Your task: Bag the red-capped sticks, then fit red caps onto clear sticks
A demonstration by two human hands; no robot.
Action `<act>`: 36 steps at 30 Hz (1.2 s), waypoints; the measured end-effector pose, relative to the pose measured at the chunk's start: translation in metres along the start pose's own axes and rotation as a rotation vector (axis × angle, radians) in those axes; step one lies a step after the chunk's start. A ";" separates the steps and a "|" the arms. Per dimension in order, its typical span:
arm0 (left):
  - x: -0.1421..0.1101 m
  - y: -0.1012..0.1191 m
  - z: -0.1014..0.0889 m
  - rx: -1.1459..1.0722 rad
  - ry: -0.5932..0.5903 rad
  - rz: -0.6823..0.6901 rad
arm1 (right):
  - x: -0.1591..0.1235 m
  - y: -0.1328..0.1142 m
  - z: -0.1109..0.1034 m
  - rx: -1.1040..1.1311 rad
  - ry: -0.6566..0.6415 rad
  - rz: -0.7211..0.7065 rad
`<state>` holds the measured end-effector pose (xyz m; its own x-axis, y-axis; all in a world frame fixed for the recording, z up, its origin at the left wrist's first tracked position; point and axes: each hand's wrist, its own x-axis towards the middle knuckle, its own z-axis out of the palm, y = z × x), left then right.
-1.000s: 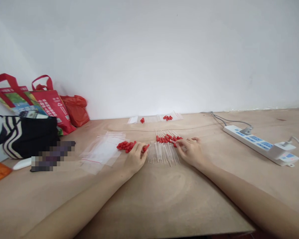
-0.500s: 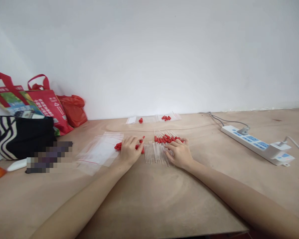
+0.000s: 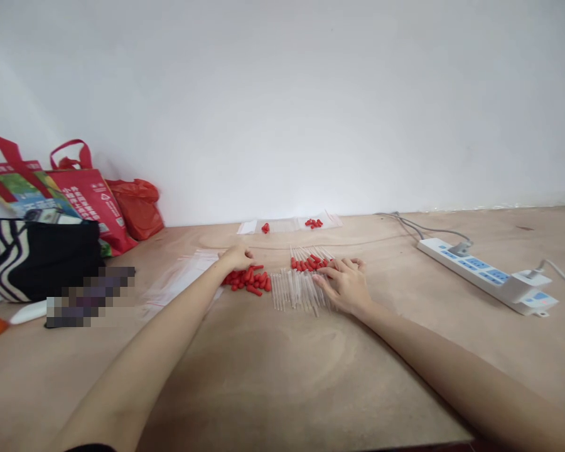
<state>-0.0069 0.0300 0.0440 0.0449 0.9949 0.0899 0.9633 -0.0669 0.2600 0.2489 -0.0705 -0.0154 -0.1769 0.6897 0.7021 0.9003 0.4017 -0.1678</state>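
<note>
My left hand (image 3: 236, 257) is at the far side of a heap of red rubber dropper bulbs (image 3: 254, 280), its fingers curled in and closed. What they hold, if anything, is hidden. To the right of the heap lies a row of bare glass dropper tubes (image 3: 289, 290), side by side. My right hand (image 3: 347, 284) rests at the right end of this row, thumb and fingers apart, partly covering the tubes. Just beyond, droppers with red bulbs fitted (image 3: 306, 264) lie with their glass tips pointing away from me; my right fingers reach their right end.
Clear zip bags (image 3: 176, 282) lie under and beside my left forearm. Two small bags with red pieces (image 3: 314, 223) are by the wall. A white power strip (image 3: 475, 267) with cables is on the right. Carrier bags (image 3: 94, 194) and a black striped bag (image 3: 47, 257) stand left.
My left hand has moved left and away from me, uncovering more of the red bulb heap. My right hand has shifted slightly right, with its fingers further apart.
</note>
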 end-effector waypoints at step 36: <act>-0.072 0.075 0.051 -0.661 0.105 0.276 | 0.001 -0.011 -0.008 0.210 -0.041 0.206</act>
<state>0.0753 -0.0425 0.0078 0.2051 0.9251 0.3196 0.5574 -0.3788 0.7388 0.2425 -0.0794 -0.0073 -0.0189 0.7917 0.6106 0.8177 0.3636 -0.4462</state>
